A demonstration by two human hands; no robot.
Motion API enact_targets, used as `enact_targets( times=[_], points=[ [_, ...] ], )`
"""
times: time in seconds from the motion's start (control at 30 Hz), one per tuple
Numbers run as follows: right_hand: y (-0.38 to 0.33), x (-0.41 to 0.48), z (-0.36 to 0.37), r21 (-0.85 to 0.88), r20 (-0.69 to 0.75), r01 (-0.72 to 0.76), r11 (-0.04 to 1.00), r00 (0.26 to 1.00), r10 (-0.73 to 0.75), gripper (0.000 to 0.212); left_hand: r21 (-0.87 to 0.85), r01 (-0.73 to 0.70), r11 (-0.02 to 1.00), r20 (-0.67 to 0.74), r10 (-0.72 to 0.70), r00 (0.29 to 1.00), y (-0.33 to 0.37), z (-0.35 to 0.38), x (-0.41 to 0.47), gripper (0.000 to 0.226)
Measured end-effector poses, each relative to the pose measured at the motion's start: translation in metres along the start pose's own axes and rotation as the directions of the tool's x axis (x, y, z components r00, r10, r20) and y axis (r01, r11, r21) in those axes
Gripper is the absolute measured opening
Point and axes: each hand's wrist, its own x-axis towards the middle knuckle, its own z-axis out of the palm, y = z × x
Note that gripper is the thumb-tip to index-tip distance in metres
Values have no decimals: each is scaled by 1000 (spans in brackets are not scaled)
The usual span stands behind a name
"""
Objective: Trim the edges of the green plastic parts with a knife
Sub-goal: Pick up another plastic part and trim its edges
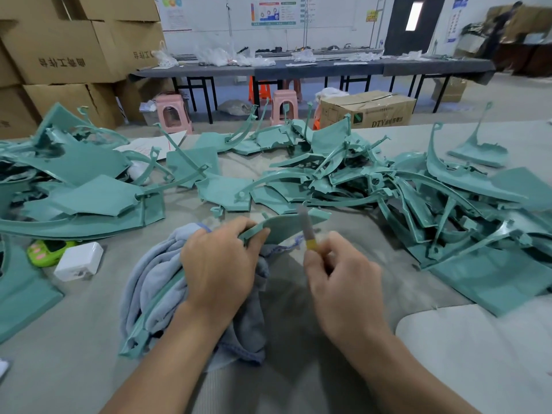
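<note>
I see my left hand (219, 270) gripping the curved green plastic part (286, 224) over a grey cloth (155, 282) on the table (328, 369), my right hand (343, 282) clamped on the yellow-collared knife (307, 231); the part seems light, thin and springy, so I would hold it close to the cut.

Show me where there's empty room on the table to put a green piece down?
Bare table shows near the front left, between the white box and the grey cloth. There is more at the front right, below the right hand and beside the pale cushion. The middle and back are crowded with green parts.
</note>
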Motion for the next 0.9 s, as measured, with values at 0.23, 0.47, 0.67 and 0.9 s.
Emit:
enact_targets(
  times=[0.23, 0.47, 0.67, 0.9],
  points=[
    [-2, -2, 1, 43, 58, 48, 998, 997, -51, 33, 12, -31, 999, -1, 31, 1000, 1, 2, -2, 21],
    [-3, -4, -2, 72, 108, 80, 994, 990, -87, 28, 1, -23, 1000, -10, 23, 1000, 1, 1, -2, 21],
    [2, 4, -12, -5, -41, 3, 1000, 999, -3, 34, 9, -28, 1000, -9, 28, 1000, 2, -2, -4, 22],
    [6, 9, -14, 3, 37, -41, 999, 998, 41, 28, 20, -72, 997, -9, 72, 997, -1, -3, 1, 20]
  ],
)
